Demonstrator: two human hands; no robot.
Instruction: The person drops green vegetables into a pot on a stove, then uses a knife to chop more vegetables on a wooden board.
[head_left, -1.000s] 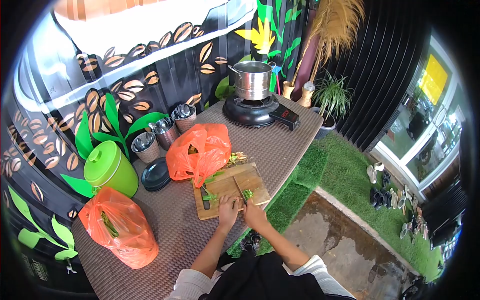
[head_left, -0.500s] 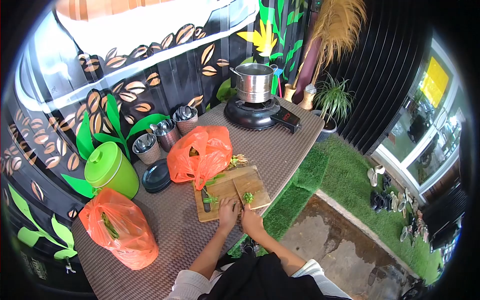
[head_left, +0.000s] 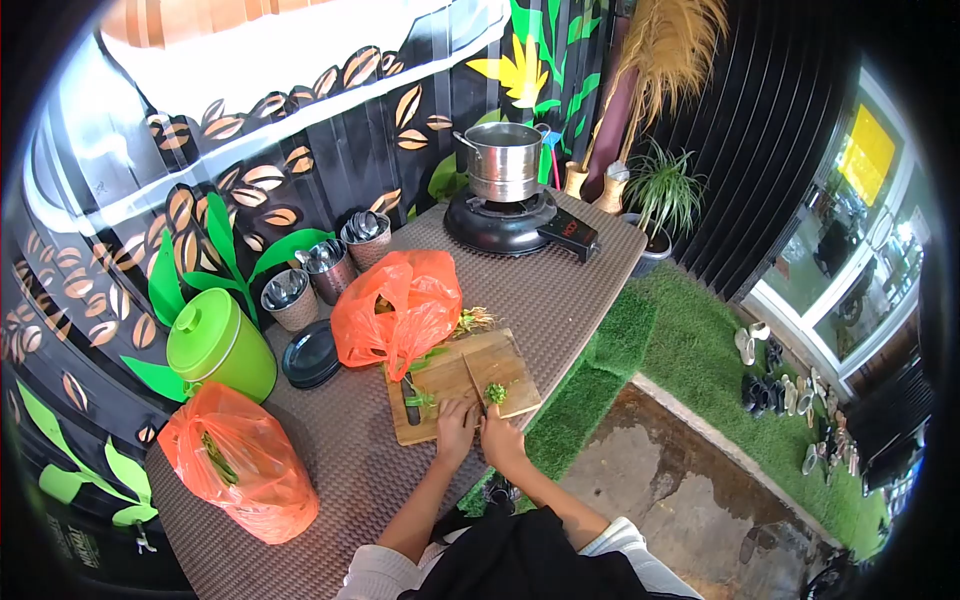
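Note:
On the wooden cutting board (head_left: 455,375), my right hand (head_left: 502,442) is closed around the handle of a knife (head_left: 474,374), its blade pointing away from me. My left hand (head_left: 456,427) is beside it, fingers curled down on the board over leafy greens; most of what they hold is hidden. Some green leaves (head_left: 420,399) stick out to the left of those fingers. A small heap of chopped greens (head_left: 495,393) lies just right of the blade. An orange plastic bag (head_left: 400,310) touches the board's far edge, with root ends of greens (head_left: 474,320) beside it.
A steel pot (head_left: 502,170) stands on a black portable stove (head_left: 500,225) at the table's far end. To the left are cutlery cups (head_left: 290,300), dark plates (head_left: 312,355), a green lidded bucket (head_left: 222,345) and another orange bag (head_left: 240,470). The table edge (head_left: 590,335) runs along the right.
The view has shifted very slightly. Both hands, the knife and the chopped heap stay in nearly the same place on the board.

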